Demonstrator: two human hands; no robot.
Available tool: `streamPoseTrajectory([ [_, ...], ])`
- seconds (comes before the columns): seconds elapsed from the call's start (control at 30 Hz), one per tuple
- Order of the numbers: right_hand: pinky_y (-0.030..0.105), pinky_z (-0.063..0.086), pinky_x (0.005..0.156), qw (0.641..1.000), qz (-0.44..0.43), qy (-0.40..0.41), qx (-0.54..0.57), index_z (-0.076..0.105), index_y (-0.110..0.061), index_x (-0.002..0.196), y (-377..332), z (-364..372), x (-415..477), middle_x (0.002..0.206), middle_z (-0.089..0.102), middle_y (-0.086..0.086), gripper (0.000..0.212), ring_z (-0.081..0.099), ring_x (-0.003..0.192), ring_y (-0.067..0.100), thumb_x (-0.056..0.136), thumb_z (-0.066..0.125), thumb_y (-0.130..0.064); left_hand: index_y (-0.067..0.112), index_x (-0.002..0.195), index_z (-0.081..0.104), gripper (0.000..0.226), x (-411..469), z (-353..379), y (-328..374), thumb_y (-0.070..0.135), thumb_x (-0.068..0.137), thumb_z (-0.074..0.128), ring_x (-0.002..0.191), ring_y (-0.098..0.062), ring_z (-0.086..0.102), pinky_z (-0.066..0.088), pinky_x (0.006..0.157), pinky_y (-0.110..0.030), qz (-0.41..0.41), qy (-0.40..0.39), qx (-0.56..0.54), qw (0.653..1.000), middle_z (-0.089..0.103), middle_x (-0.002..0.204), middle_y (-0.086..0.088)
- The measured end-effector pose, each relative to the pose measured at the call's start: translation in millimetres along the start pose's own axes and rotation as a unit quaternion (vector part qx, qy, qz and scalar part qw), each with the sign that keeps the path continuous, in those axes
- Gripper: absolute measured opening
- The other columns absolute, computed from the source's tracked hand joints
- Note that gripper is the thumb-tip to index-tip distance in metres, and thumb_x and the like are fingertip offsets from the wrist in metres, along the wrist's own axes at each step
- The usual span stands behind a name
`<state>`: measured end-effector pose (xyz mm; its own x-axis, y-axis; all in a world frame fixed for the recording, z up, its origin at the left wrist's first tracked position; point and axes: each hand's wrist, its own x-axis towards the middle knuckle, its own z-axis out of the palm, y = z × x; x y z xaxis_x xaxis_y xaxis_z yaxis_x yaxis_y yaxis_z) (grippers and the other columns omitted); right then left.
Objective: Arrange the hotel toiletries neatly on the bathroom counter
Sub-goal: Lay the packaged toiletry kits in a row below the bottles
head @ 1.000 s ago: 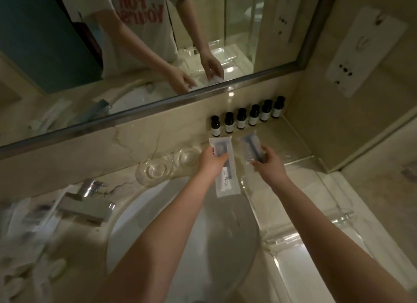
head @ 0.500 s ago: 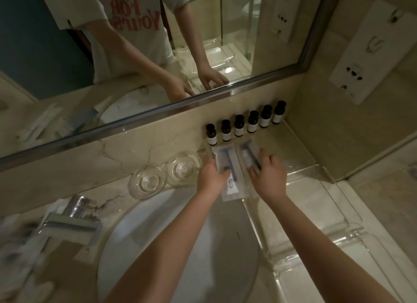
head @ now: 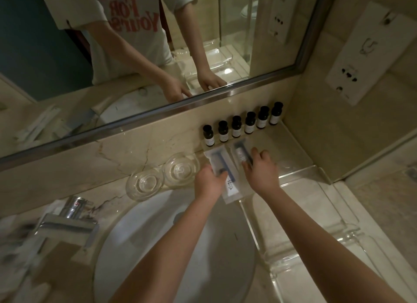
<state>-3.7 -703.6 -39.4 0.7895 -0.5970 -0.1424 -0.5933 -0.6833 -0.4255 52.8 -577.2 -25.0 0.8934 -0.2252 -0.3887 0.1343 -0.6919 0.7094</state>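
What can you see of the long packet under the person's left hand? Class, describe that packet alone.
The long packet is a clear-to-whitish plastic-looking wrapper round a dark blue stick-like item, with a white printed label at its near end. It lies on the marble counter, pointing at the row of small dark bottles. The left hand pinches its middle; a second packet, gripped by the right hand, lies alongside.

Six small dark bottles [head: 236,129] with black caps and pale labels stand upright in a close row against the back wall of the marble counter [head: 293,154], near its right corner. Just in front of them, two clear plastic packets lie side by side, nearly touching. The left packet [head: 216,160] holds a long dark blue item and a white printed label. The right packet [head: 239,152] holds a dark item.
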Motion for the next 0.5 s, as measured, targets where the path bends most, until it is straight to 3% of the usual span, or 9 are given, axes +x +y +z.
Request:
streamPoseTrajectory([
  [0.3,0.044,0.036,0.094,0.998,-0.020,-0.035,-0.050,0.043,-0.014,0.130,2,-7,-4,0.120,0.049,0.014,0.045,0.051,0.109,0.034,0.094,0.042,-0.041,0.004,0.104,0.056,0.031,-1,-2,6,0.030,0.087,0.061,0.094,-0.030,0.063,0.043,0.069,-0.029,0.003,-0.007,0.020,1.000,0.066,0.104,-0.014],
  [0.5,0.045,0.038,0.094,0.999,-0.014,0.004,-0.043,0.041,-0.015,0.132,0,-10,-12,0.125,0.047,0.014,0.050,0.047,0.115,0.035,0.090,0.050,-0.039,0.007,0.105,0.055,0.037,-3,-6,4,0.038,0.086,0.059,0.095,-0.030,0.063,0.052,0.079,-0.037,-0.001,-0.015,0.044,0.999,0.066,0.103,-0.011],
])
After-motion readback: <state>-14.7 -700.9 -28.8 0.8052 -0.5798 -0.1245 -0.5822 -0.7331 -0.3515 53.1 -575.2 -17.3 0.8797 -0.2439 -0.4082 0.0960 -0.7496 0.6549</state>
